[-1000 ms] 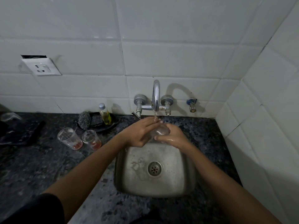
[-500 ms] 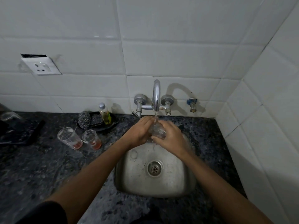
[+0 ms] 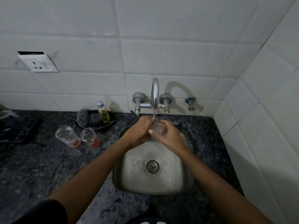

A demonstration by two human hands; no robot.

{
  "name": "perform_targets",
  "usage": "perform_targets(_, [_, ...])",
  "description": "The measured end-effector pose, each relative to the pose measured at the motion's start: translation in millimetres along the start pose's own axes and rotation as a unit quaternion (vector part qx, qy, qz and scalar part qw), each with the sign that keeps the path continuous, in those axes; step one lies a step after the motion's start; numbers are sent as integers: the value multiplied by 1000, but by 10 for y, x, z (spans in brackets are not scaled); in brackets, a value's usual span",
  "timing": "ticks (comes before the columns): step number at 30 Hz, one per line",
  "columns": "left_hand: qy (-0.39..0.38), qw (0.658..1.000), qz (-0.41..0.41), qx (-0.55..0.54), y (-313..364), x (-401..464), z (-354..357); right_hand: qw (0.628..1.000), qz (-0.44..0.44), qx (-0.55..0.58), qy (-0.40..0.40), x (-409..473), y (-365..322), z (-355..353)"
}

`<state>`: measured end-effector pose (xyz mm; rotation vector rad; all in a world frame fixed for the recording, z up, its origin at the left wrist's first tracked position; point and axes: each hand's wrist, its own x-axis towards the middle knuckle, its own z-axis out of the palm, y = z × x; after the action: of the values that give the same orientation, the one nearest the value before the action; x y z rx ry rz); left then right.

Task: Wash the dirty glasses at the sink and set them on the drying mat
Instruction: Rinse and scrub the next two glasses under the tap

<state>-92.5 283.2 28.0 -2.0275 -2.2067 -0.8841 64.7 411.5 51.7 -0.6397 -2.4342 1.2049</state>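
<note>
A clear glass point(image 3: 159, 128) is gripped by the left hand point(image 3: 139, 132) and right hand point(image 3: 168, 136) under the tap point(image 3: 154, 94), its mouth seemingly turned up toward the stream.

Single head view, close above sink point(image 3: 129, 183), facing down toward tiled wall point(image 3: 161, 54).

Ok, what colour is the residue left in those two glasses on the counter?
Reddish-orange, pooled at the bottom of both glasses, seen in the head view.
</note>
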Motion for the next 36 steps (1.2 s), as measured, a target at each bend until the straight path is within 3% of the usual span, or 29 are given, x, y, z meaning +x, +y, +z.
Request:
perform_targets(6, [-9, 1000, -8, -18, 25, 13, -25, 994, -92, -59, 23, -30, 16, -18])
perform_targets(10, [7, 999, -11, -30, 40, 10, -29, 1000, -9, 17, 19, -7, -10, -33])
perform_targets(15, [13, 999, -8, -37, 37, 45, -27, 989, -124, -65, 47, -62, -53, -18])
perform_targets(19, [35, 999, -7, -35, 58, 36, -35, 999, -35, -6, 33, -11, -56, -50])
perform_targets(23, [51, 998, -1, -41, 11, 45, 29, 994, -99, -27, 32, -3, -33, -25])
perform_targets(27, [70, 997, 8, -38, 32, 64, 27, 999, -2, 52, 1, 21, 0, -45])
perform_targets(30, [78, 993, -29, -79, 40, 57, 78, 997, -71, 0, 24, 33, -6, -70])
perform_targets(33, [59, 964, -135, -220, 46, 113, 83, 986, -155, -64, 10, 47, 8, -110])
perform_targets(34, [35, 937, -181, -295, 54, 125, 62, 982, -172, -81, 1, 63, 26, -116])
perform_targets(36, [-23, 839, -270, -472, 57, 134, -41, 971, -208, -120, -14, 85, 65, -136])
